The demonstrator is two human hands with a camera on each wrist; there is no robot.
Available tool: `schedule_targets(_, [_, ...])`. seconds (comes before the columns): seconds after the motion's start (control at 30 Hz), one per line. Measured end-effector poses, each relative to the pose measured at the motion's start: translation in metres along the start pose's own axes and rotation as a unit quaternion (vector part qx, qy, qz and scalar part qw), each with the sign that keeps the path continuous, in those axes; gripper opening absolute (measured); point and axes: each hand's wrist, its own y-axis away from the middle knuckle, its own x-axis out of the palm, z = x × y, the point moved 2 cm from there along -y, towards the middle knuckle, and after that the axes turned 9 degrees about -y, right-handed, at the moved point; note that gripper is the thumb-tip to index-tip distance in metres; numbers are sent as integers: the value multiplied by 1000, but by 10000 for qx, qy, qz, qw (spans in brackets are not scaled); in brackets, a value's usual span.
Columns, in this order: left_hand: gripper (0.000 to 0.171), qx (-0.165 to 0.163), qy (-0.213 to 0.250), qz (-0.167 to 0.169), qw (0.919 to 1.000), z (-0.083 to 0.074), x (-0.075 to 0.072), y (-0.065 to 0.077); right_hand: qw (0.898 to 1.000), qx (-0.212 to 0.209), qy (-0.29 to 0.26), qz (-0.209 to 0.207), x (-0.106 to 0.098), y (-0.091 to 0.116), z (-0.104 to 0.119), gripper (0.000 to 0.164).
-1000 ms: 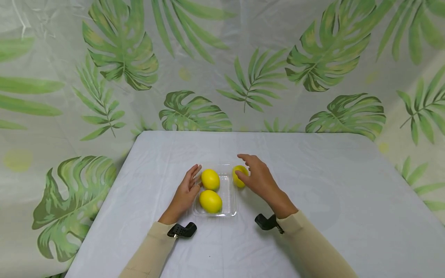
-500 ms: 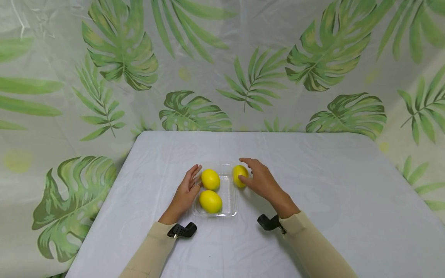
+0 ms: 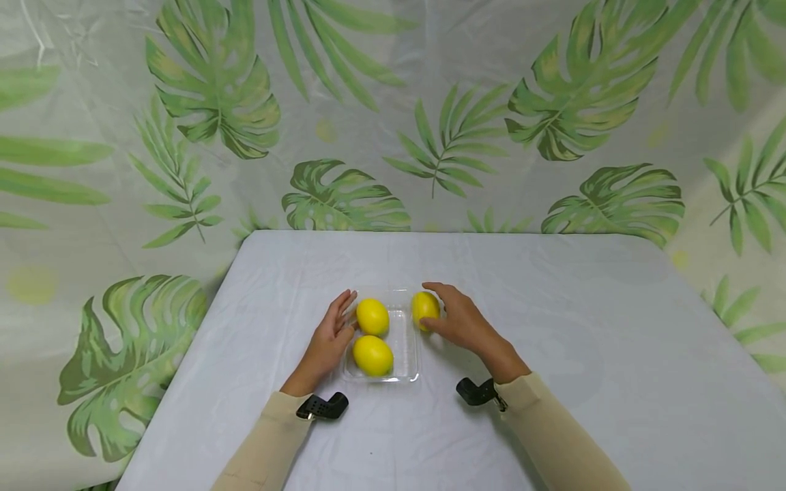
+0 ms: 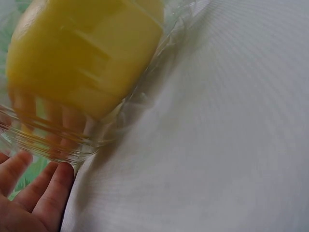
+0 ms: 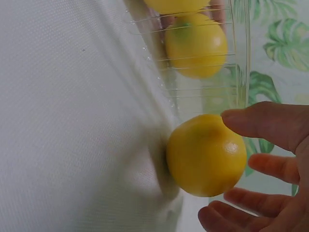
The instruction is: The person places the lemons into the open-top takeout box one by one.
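A clear plastic container [image 3: 405,368] holds two yellow lemons, one lemon [image 3: 372,317] toward the back and another lemon [image 3: 372,355] nearer the front. My left hand [image 3: 328,341] rests along the container's left side, fingers fairly straight; in the left wrist view the fingertips [image 4: 60,176] meet its clear wall. A third lemon [image 3: 425,308] lies on the table just outside the container's right side. Around that lemon my right hand [image 3: 463,320] is spread. In the right wrist view the thumb [image 5: 251,121] overlaps the lemon's edge, while the other fingers are loosely bent beside it.
A white cloth covers the table [image 3: 552,327], its far edge meeting a leaf-printed curtain [image 3: 454,102]. Black wrist cameras sit on both forearms, the left camera [image 3: 322,406] and the right camera [image 3: 477,391], close to the table in front of the container.
My right hand has come down slightly around the outer lemon, its thumb and fingers nearer to it. The left hand, container and the two lemons inside stay put.
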Motion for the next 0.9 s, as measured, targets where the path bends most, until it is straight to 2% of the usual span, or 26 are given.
schedule_targets(0.27, [63, -37, 5, 2, 10000, 0, 0, 0, 9997, 81, -169, 151, 5, -4, -4, 73])
schedule_targets(0.9, [62, -59, 15, -13, 10000, -1, 0, 0, 9996, 176, -62, 208, 9, -4, -7, 69])
